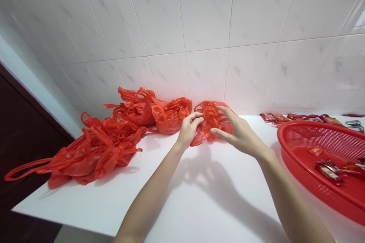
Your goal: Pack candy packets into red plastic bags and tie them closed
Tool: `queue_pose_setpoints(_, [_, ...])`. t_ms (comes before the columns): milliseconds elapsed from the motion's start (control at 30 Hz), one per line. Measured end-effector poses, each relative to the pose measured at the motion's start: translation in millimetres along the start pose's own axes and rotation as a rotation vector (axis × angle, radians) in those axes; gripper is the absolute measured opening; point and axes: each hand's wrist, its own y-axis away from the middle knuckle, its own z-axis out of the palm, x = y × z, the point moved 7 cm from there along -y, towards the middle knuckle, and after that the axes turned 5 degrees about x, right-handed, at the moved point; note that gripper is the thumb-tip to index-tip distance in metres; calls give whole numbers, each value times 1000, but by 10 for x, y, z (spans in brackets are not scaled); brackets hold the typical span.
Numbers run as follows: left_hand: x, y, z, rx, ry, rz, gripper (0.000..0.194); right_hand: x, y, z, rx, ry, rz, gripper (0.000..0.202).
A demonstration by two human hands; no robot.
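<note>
A thin red plastic bag (211, 119), crumpled at its top, stands on the white table near the tiled wall. My left hand (190, 127) pinches the bag's left side between thumb and fingers. On the other side my right hand (238, 131) is spread, thumb and fingers apart, close against the bag's right edge; I cannot tell whether it touches the plastic. What the bag contains is hidden. Just left of it sits another bunched red bag (172, 115).
More red bags (137, 108) and a heap of loose ones (97, 150) lie at the left. A red plastic basket (296, 136) with a few wrapped packets (330, 171) stands at the right. Behind it are small red packets (281, 117) and scissors (354, 123). White tiled wall (208, 15) borders the table (159, 193).
</note>
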Motion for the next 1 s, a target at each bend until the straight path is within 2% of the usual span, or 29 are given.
queue_pose_setpoints(100, [92,115,162,-81,67,-52,13,-7,-26,4,62,-83,-27,51])
queue_pose_setpoints(200, [114,112,149,-112,128,-117,14,75,-66,-132,151,-146,10,34])
queue_pose_setpoints(400, [92,-91,-257,-30,132,-210,19,453,-58,-666,338,-181,200,30])
queue_pose_setpoints(500, [107,-187,-461,25,68,-190,21,711,33,-932,483,-66,324,38])
queue_pose_setpoints(567, [124,-229,-554,54,11,-152,25,826,82,-1035,536,13,369,43])
queue_pose_setpoints(667, [162,-247,-617,86,-209,-57,28,842,80,-1020,463,66,388,40])
queue_pose_setpoints(767, [248,-201,-555,114,-555,120,25,717,40,-844,267,102,425,30])
queue_pose_setpoints(900, [321,-53,-257,90,-832,362,23,549,17,-499,4,126,453,21])
queue_pose_setpoints(1000, [203,60,41,-95,-869,400,25,488,15,-289,-113,146,411,19])
